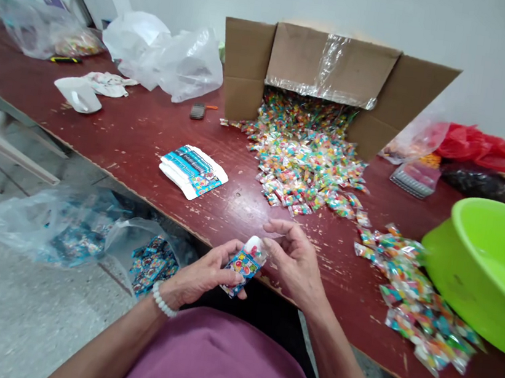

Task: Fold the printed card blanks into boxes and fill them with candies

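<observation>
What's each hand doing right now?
Left hand: closed on the small printed packet.
Right hand: fingers pinching the packet's top end.

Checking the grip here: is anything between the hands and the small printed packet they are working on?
Nothing visible. The left hand and right hand both hold the small printed packet directly, above the table edge.

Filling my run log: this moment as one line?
left hand: holds packet | right hand: at packet top | candy spilling from box
</observation>
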A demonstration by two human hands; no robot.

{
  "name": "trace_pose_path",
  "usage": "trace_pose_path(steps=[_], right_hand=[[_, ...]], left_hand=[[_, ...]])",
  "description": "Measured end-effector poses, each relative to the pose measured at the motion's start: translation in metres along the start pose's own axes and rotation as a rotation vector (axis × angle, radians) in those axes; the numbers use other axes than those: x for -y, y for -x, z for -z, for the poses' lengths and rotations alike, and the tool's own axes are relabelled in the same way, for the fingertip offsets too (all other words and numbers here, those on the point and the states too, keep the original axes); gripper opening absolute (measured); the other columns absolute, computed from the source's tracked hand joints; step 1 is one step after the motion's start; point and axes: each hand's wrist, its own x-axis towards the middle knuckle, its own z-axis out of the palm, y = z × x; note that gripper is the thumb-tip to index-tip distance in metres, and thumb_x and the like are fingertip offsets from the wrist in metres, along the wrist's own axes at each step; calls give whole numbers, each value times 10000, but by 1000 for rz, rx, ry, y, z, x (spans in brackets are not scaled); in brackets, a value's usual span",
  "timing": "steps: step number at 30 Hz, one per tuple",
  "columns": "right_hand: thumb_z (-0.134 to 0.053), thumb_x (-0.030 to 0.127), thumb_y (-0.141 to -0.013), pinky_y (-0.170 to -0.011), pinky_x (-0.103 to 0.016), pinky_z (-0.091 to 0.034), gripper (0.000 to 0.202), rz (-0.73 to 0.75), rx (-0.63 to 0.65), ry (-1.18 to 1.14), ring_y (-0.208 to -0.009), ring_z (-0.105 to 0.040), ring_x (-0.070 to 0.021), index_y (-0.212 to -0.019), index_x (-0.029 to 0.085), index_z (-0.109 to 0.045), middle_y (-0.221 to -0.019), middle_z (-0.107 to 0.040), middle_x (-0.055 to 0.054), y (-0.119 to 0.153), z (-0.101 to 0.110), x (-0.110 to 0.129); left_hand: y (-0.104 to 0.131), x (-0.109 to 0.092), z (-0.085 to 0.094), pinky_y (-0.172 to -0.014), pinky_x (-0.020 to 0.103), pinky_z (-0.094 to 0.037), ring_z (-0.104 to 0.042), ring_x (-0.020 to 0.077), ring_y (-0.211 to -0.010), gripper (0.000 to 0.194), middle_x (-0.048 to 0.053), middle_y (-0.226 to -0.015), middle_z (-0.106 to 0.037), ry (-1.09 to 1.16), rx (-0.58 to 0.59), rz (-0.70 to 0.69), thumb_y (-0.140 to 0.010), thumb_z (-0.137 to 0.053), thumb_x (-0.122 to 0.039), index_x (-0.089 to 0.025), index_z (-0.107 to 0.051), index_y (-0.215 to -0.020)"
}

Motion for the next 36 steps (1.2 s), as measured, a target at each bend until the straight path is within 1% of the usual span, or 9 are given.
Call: trace_pose_path(steps=[4, 7, 11, 17, 19, 22, 27, 31, 36], right_hand=[[-738, 330, -801, -823, -303, -526, 300, 42, -164, -142, -918, -638, -177, -1064, 249, -620, -1023, -675, -41, -2, 2, 1], [-795, 378, -751, -793, -307, -536, 389, -66, -51, -211, -897, -638, -183, -1082, 243, -640, -1040, -678, -54, 1, 6, 1], [-821, 426, -731, -707, -293, -555, 437, -238, 128, -308, -825, -649, -178, -1086, 237, -650, -988, -688, -48, 10, 2, -2], [-848, 429, -700, -476, -207, -458, 388, -316, 195, -421, -595, -571, -119, -975, 218, -674, -789, -658, 9, 18, -21, -10], [-828, 441, -716, -423, -203, -426, 299, -247, 128, -363, -569, -545, -120, -835, 205, -688, -761, -639, 2, 19, -26, -13], [-734, 416, -829, -432, -229, -468, 198, 17, -14, -116, -651, -605, -160, -790, 222, -736, -876, -686, -45, 19, -24, -13], [-629, 312, -926, -754, -361, -583, 177, 323, 150, 208, -897, -692, -237, -1002, 283, -787, -986, -759, -67, 20, -10, -6], [-599, 380, -943, -653, -306, -584, 221, 98, 187, 66, -899, -692, -225, -982, 269, -786, -1070, -747, -68, 21, -12, -6], [-773, 397, -783, -616, -278, -559, 210, -183, 105, -150, -674, -668, -172, -831, 194, -756, -790, -742, -38, 13, -21, -13]], left_hand=[[-2, 0, -3, -620, 220, -498, -624, 123, -682, 352, 33, -939, -684, -15, -39, -52, -740, -660, -150, -192, -628, -1088], [-4, 3, -4, -625, 255, -505, -626, 146, -668, 296, 44, -894, -692, 66, -89, -96, -811, -645, -303, -184, -652, -1082], [-7, 7, -10, -577, 290, -528, -615, 182, -688, 440, 69, -883, -694, 189, -200, -95, -876, -579, -543, -168, -697, -1073], [-10, 11, -20, -501, 279, -529, -608, 180, -623, 384, 59, -749, -680, 209, -246, -38, -822, -663, -472, -132, -734, -988], [-9, 11, -20, -472, 274, -527, -602, 173, -601, 353, 47, -733, -674, 246, -232, -30, -812, -678, -444, -140, -733, -983], [-9, 9, -18, -459, 285, -544, -608, 174, -600, 313, 40, -736, -674, 356, -236, 19, -810, -704, -428, -154, -727, -961], [-8, 5, -15, -453, 282, -539, -597, 151, -538, 385, 64, -754, -690, 481, -211, 147, -850, -672, -518, -141, -714, -915], [-9, 1, -17, -455, 272, -535, -600, 145, -548, 422, 59, -806, -701, 463, -240, 124, -873, -632, -549, -159, -715, -1013], [-9, 3, -18, -504, 253, -548, -661, 180, -708, 485, 73, -937, -732, 310, -324, 29, -887, -602, -569, -181, -705, -1159]])
